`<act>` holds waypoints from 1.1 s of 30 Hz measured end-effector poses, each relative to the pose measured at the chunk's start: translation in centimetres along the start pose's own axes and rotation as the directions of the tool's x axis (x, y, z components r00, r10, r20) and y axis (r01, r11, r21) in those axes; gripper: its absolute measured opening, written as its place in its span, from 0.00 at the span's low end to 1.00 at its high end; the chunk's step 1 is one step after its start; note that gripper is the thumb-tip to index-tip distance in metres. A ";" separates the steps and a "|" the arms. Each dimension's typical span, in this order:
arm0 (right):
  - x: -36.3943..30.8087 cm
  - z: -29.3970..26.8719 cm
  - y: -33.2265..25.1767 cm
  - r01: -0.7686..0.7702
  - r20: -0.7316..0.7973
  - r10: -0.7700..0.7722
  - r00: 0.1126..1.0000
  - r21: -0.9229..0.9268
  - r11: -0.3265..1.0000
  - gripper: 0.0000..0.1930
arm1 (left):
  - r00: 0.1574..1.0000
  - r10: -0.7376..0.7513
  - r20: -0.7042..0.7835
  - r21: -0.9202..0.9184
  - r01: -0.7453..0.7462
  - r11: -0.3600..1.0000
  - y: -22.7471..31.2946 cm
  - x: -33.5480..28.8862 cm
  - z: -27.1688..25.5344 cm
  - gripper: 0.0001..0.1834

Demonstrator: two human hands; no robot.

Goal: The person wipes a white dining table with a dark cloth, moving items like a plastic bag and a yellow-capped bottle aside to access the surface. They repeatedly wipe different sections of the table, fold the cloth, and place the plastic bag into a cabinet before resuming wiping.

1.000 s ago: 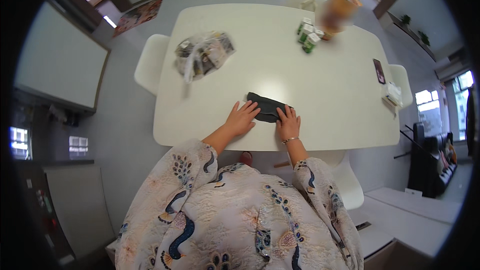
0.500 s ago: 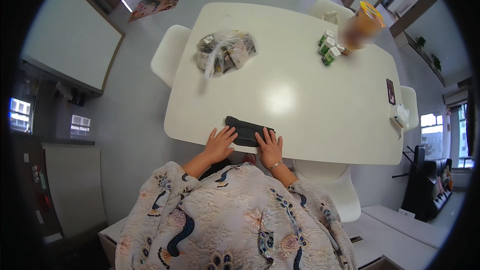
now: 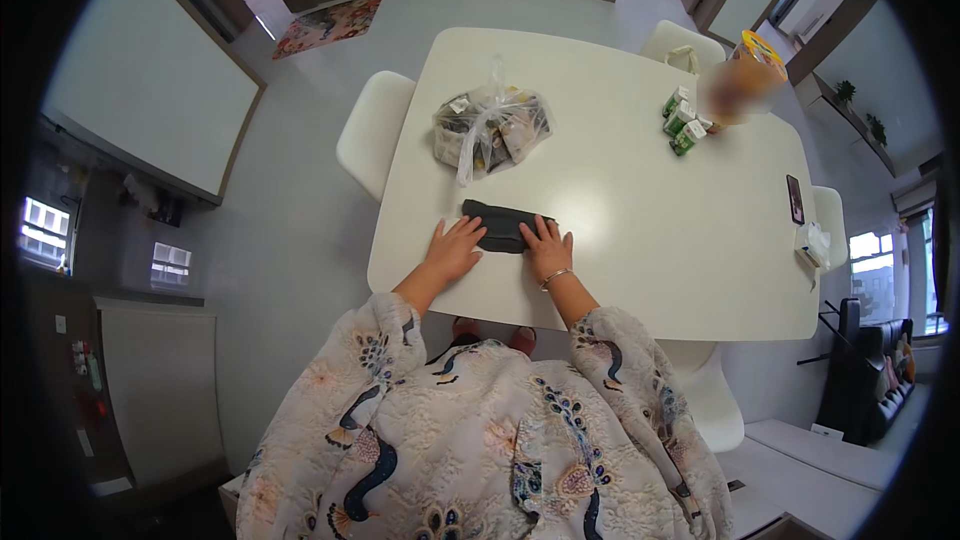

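A folded dark grey, nearly black piece of cloth lies flat on the white table, a little in from its front edge. My left hand rests palm down at the cloth's left end, its fingers stretched out and touching it. On the right end lie the spread fingers of my right hand, with a bracelet at that wrist. Neither hand grips the cloth.
Beyond my hands stands a tied clear plastic bag of mixed items. Small green-and-white cartons stand far right beside a yellow-lidded orange container. A phone and tissue pack lie near the right edge. White chairs surround the table.
Both hands have slid the cloth away from me, farther in from the table's front edge. My arms reach out more. The whole view has shifted slightly.
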State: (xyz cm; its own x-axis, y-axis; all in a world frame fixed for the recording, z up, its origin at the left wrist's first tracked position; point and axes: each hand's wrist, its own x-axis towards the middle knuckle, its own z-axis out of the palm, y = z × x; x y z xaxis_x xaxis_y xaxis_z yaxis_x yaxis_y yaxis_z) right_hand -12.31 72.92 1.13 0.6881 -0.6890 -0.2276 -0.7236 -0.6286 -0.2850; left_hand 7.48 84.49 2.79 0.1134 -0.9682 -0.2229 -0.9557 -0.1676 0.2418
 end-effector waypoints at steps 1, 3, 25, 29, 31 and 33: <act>0.1 -0.1 -0.5 0.013 0.014 -0.013 1.000 -0.013 1.000 0.29 | 1.000 -0.008 0.012 -0.018 0.008 1.000 -0.9 -0.8 -0.1 0.32; -0.4 0.1 -2.8 0.101 0.070 -0.101 0.992 -0.004 0.995 0.30 | 0.999 -0.044 0.026 -0.055 0.045 0.997 -2.8 -3.6 0.0 0.32; 3.3 1.6 -12.4 0.072 0.010 -0.073 0.997 0.026 0.997 0.31 | 0.997 -0.048 -0.067 -0.127 0.039 0.991 -11.2 -5.5 -1.4 0.37; -1.2 3.0 -12.0 0.090 -0.034 -0.089 0.995 0.014 0.996 0.31 | 0.998 0.023 -0.058 -0.113 -0.030 0.993 -10.0 -9.3 0.0 0.38; -2.7 3.5 -12.0 0.098 -0.053 -0.099 0.994 -0.026 0.995 0.30 | 0.997 0.047 -0.066 -0.098 -0.054 0.994 -9.8 -9.3 0.2 0.38; -2.0 3.2 -11.7 0.086 -0.038 -0.088 0.995 -0.043 0.995 0.29 | 0.996 0.058 -0.074 -0.094 -0.064 0.994 -9.6 -8.5 0.3 0.39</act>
State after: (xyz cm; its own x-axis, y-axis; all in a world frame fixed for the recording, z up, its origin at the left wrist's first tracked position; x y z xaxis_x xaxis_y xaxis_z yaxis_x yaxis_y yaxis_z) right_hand -5.03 82.81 1.97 0.7463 -0.6445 -0.1660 -0.6634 -0.7005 -0.2631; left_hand 15.61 94.34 2.10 0.0779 -0.9873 -0.1384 -0.9314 -0.1216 0.3432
